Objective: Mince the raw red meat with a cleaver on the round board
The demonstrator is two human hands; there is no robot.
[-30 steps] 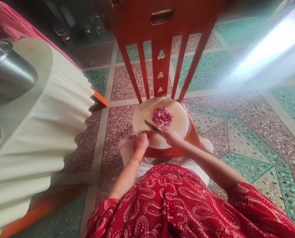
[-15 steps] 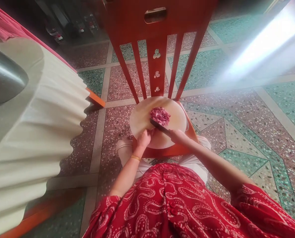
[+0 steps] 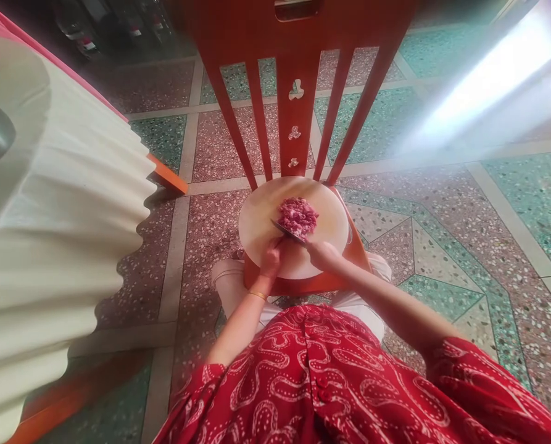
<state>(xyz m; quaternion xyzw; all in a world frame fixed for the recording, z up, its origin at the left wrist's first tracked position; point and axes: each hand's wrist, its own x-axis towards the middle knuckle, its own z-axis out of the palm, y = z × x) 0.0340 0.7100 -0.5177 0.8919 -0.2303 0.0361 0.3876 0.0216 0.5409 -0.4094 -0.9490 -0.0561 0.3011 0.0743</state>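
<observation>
No text, label, brand or number can be read on anything in view.
</observation>
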